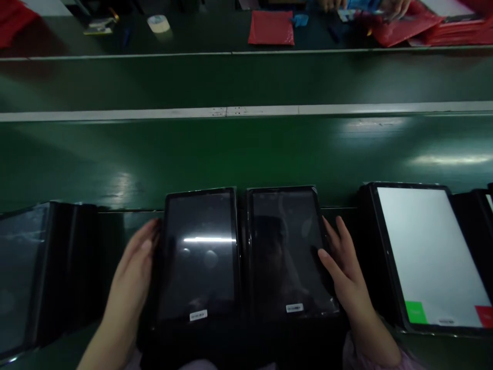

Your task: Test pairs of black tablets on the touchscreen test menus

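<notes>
Two dark-screened tablets in clear film stand side by side before me, a narrow gap between them. At the outer edge of the left tablet is my left hand, its fingers curled against the side and partly hidden. My right hand holds the right tablet at its outer edge, thumb over the front rim and fingers along the side. Each screen carries a small white label near its bottom. Dark shadow hides what lies under both tablets.
To the right a lit tablet shows a white screen with green and red corners. Another dark tablet leans at far left. Beyond the green belt, a tape roll, red pouch and a co-worker's hands appear.
</notes>
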Demonstrator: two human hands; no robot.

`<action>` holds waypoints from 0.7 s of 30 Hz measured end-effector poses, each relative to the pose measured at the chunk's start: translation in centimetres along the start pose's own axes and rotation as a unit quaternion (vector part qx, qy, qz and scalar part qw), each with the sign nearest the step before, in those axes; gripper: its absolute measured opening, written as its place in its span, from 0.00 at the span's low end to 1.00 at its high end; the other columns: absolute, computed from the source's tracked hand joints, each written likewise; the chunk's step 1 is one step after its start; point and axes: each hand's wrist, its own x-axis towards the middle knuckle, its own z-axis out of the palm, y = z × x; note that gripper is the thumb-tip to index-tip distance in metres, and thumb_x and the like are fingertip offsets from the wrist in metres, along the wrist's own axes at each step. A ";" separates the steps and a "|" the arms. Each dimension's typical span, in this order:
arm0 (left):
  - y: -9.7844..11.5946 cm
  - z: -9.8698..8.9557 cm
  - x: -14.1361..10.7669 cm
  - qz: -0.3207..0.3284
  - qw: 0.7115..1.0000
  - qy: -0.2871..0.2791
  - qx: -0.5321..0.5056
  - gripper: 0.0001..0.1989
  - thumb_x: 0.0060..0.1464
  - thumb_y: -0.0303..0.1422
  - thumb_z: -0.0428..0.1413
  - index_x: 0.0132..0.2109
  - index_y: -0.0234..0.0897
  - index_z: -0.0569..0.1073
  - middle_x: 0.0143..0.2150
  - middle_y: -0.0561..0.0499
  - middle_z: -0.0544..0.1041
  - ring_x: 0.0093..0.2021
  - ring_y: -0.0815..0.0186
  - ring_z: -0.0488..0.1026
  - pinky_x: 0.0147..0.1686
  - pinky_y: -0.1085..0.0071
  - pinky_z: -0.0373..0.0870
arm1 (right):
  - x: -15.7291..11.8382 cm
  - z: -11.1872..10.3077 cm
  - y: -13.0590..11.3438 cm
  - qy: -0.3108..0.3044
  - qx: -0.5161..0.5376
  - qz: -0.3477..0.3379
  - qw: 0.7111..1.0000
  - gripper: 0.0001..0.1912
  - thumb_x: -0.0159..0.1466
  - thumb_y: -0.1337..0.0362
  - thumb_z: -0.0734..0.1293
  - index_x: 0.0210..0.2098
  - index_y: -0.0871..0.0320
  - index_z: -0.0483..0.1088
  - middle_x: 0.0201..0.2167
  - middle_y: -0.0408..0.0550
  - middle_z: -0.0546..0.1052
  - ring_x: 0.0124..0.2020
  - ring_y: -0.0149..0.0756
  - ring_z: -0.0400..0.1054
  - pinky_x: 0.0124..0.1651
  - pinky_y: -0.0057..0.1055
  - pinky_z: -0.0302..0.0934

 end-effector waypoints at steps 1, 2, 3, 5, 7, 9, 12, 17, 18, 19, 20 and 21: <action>-0.7 -0.1 -0.6 -0.033 0.999 -0.004 -0.043 0.22 0.62 0.50 0.61 0.60 0.55 0.82 0.65 0.54 0.81 0.72 0.47 0.70 0.73 0.54 0.64 | -0.1 0.2 -0.1 0.002 0.003 0.006 1.000 0.44 0.72 0.47 0.71 0.80 0.37 0.48 0.78 0.49 0.61 0.78 0.46 0.55 0.77 0.53 0.56; -1.2 0.1 -1.1 -0.063 0.994 -0.005 -0.086 0.21 0.60 0.49 0.63 0.58 0.55 0.83 0.65 0.55 0.81 0.72 0.48 0.70 0.73 0.55 0.64 | 0.0 0.4 -0.1 0.003 0.007 0.010 1.000 0.43 0.72 0.47 0.72 0.79 0.38 0.49 0.78 0.49 0.61 0.78 0.46 0.54 0.77 0.53 0.55; -1.4 0.4 -1.5 -0.083 0.989 -0.009 -0.121 0.21 0.59 0.48 0.65 0.58 0.55 0.83 0.65 0.56 0.81 0.72 0.48 0.70 0.73 0.56 0.65 | 0.2 0.6 -0.2 0.004 0.010 0.011 1.000 0.43 0.72 0.46 0.72 0.79 0.38 0.49 0.78 0.49 0.61 0.78 0.47 0.54 0.77 0.54 0.55; -1.3 1.1 -1.7 -0.082 0.983 -0.025 -0.159 0.24 0.58 0.48 0.65 0.61 0.52 0.82 0.67 0.54 0.80 0.71 0.47 0.71 0.71 0.57 0.68 | 0.7 0.8 -0.3 0.001 0.017 0.008 1.000 0.43 0.71 0.46 0.72 0.79 0.39 0.51 0.78 0.50 0.61 0.78 0.48 0.55 0.77 0.54 0.57; -0.8 1.7 -1.3 -0.077 0.981 -0.044 -0.171 0.29 0.58 0.49 0.64 0.65 0.48 0.80 0.69 0.50 0.78 0.71 0.46 0.72 0.69 0.57 0.71 | 1.2 0.9 -0.4 -0.003 0.020 0.001 1.000 0.43 0.71 0.45 0.72 0.79 0.39 0.51 0.77 0.50 0.62 0.77 0.48 0.57 0.76 0.53 0.58; -0.4 2.1 -0.7 -0.078 0.981 -0.060 -0.166 0.33 0.56 0.49 0.65 0.66 0.45 0.79 0.69 0.48 0.77 0.71 0.45 0.72 0.67 0.57 0.73 | 1.6 0.7 -0.4 -0.003 0.014 -0.005 1.000 0.43 0.71 0.45 0.72 0.79 0.40 0.51 0.77 0.50 0.63 0.77 0.47 0.57 0.76 0.52 0.59; 0.1 2.5 0.0 -0.070 0.982 -0.070 -0.159 0.35 0.52 0.46 0.67 0.66 0.44 0.79 0.71 0.48 0.76 0.72 0.44 0.70 0.68 0.58 0.73 | 2.1 0.4 -0.5 0.008 0.008 -0.004 1.000 0.42 0.70 0.45 0.73 0.77 0.40 0.54 0.77 0.49 0.63 0.78 0.47 0.56 0.75 0.52 0.60; 0.3 3.0 -0.1 -0.063 0.982 -0.083 -0.156 0.39 0.51 0.42 0.66 0.71 0.44 0.74 0.74 0.48 0.73 0.75 0.44 0.65 0.71 0.58 0.68 | 2.7 0.2 -0.8 0.042 0.015 0.006 0.999 0.37 0.68 0.44 0.74 0.72 0.43 0.63 0.75 0.51 0.67 0.75 0.49 0.61 0.71 0.51 0.66; 0.1 3.0 -0.1 -0.060 0.982 -0.091 -0.153 0.41 0.50 0.42 0.66 0.71 0.44 0.72 0.74 0.48 0.72 0.75 0.44 0.64 0.72 0.57 0.67 | 2.7 0.2 -0.9 0.050 0.003 -0.006 0.999 0.36 0.68 0.44 0.74 0.70 0.44 0.64 0.73 0.51 0.69 0.74 0.49 0.64 0.70 0.50 0.67; 0.0 2.9 -0.1 -0.055 0.983 -0.098 -0.149 0.42 0.49 0.42 0.66 0.72 0.44 0.72 0.75 0.47 0.71 0.76 0.44 0.64 0.73 0.57 0.65 | 2.6 0.2 -1.1 0.062 -0.016 -0.028 0.998 0.34 0.68 0.44 0.74 0.69 0.46 0.65 0.72 0.52 0.71 0.73 0.48 0.66 0.68 0.49 0.69; -0.2 2.8 0.0 -0.047 0.984 -0.107 -0.138 0.43 0.49 0.41 0.66 0.72 0.44 0.71 0.76 0.47 0.69 0.77 0.45 0.62 0.74 0.57 0.63 | 2.4 0.2 -1.4 0.078 -0.044 -0.058 0.994 0.32 0.69 0.45 0.73 0.67 0.47 0.67 0.70 0.53 0.73 0.71 0.48 0.68 0.66 0.48 0.71; -0.3 2.7 0.2 -0.036 0.986 -0.115 -0.117 0.44 0.48 0.40 0.67 0.73 0.44 0.70 0.78 0.46 0.66 0.77 0.45 0.61 0.75 0.56 0.60 | 2.1 0.1 -1.7 0.097 -0.083 -0.093 0.987 0.29 0.70 0.47 0.72 0.65 0.48 0.69 0.68 0.53 0.75 0.69 0.48 0.70 0.62 0.46 0.72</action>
